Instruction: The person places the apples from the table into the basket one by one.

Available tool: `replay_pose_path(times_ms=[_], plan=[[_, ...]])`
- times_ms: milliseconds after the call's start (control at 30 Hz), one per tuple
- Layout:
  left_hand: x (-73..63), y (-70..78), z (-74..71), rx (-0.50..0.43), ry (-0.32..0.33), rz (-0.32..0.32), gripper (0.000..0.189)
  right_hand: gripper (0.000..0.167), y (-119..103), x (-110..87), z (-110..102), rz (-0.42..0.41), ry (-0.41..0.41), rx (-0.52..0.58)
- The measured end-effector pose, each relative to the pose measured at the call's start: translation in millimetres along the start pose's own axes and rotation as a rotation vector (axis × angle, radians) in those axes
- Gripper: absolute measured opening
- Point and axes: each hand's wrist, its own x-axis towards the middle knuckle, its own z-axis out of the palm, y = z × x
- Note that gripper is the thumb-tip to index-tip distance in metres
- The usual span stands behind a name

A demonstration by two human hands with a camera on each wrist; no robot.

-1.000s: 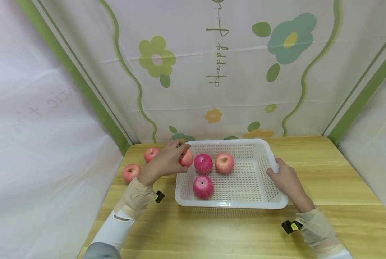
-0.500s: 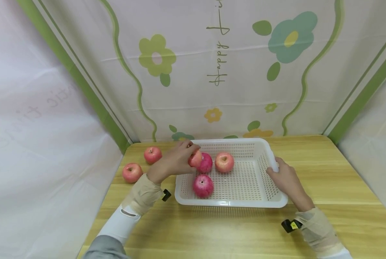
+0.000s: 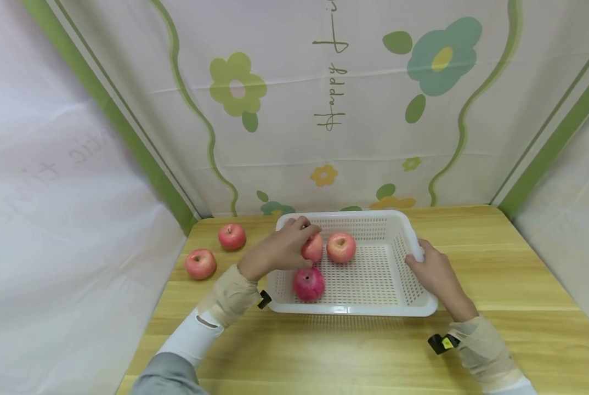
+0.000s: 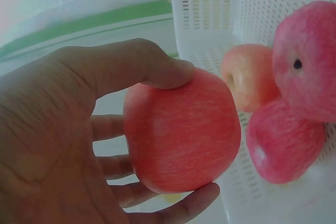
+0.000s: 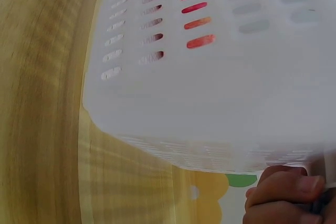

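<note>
My left hand (image 3: 285,248) grips a pinkish-red apple (image 3: 312,248) above the left part of a white perforated plastic basket (image 3: 344,310). In the left wrist view, thumb and fingers curl round this apple (image 4: 184,132). Inside the basket are a pale pink-yellow apple (image 3: 341,248) and a deep red apple (image 3: 309,284). A second deep red apple (image 4: 286,140) shows in the left wrist view; in the head view the hand and held apple hide it. At the basket's right end, my right hand (image 3: 435,274) grips the rim, its fingers (image 5: 283,190) curled under it.
Two more red apples (image 3: 200,264) (image 3: 232,237) lie on the wooden table (image 3: 354,356), left of the basket. Behind the table hangs a white cloth (image 3: 284,137) with printed flowers. White cloth sides (image 3: 77,219) stand to the left and right.
My left hand has carried its apple rightward from the basket's left rim to over the inside, now covering one deep red apple. My right hand stays on the basket's rim.
</note>
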Motion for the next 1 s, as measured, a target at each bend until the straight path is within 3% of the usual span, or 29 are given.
replay_pose_path(times_ms=[233, 533, 1000], plan=[[5.0, 7.1, 4.7, -0.006, -0.015, 0.059, 0.073, 0.072, 0.2, -0.5, -0.8, -0.002, 0.002, 0.006], [12.0, 13.7, 13.5, 0.059, -0.026, 0.112, 0.074, 0.072, 1.0, -0.2, 1.2, 0.002, 0.007, 0.005], [20.8, 27.2, 28.4, 0.153, -0.092, 0.124, 0.082, 0.071, 2.2, -0.4, 2.2, -0.005, 0.009, 0.022]])
